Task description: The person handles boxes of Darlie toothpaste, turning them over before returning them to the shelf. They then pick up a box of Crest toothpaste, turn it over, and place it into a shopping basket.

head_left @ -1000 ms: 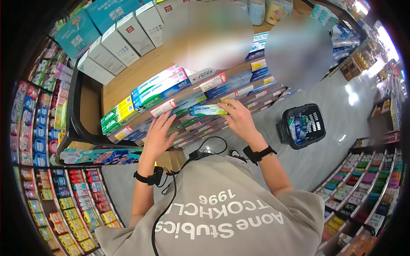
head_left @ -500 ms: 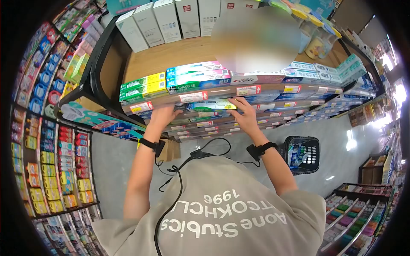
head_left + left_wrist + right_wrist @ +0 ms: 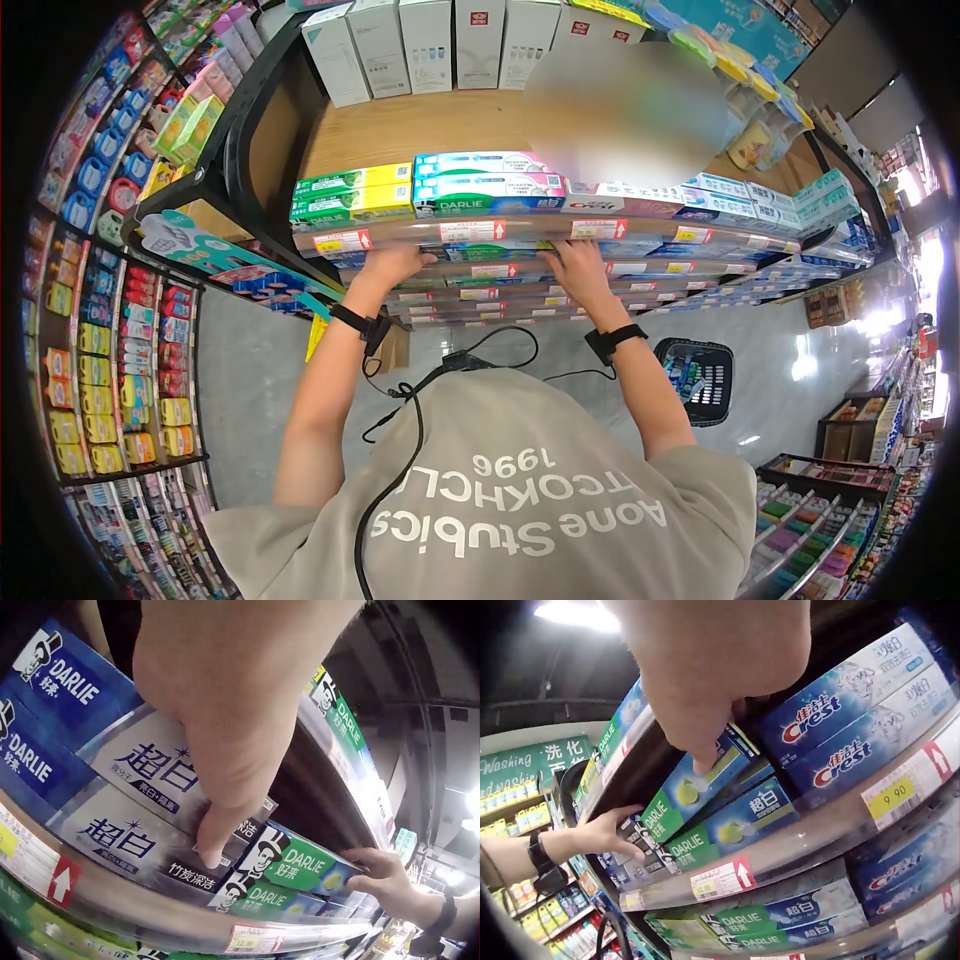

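Note:
My right hand (image 3: 580,274) pinches a green and blue Darlie toothpaste box (image 3: 684,787), its thumb on the front face and its other fingers mostly hidden behind. In the right wrist view this box tilts over another Darlie box (image 3: 735,829) on the shelf. My left hand (image 3: 394,266) is at the same shelf level, to the left. Its thumb touches the front of a silver-and-dark toothpaste box (image 3: 161,761), stacked on a matching one (image 3: 120,834) beside the green box. In the right wrist view its fingers reach over these boxes.
Crest toothpaste boxes (image 3: 847,754) stand right of the green ones. Price labels (image 3: 724,879) line the shelf edge. The upper shelf (image 3: 430,125) overhangs both hands and carries more boxes. A black basket (image 3: 729,365) holding goods is on the floor to the right.
My right hand has brought the green Darlie box from in front of the shelves in under the upper shelf. My left hand has moved in to the boxes beside it. The head view has turned.

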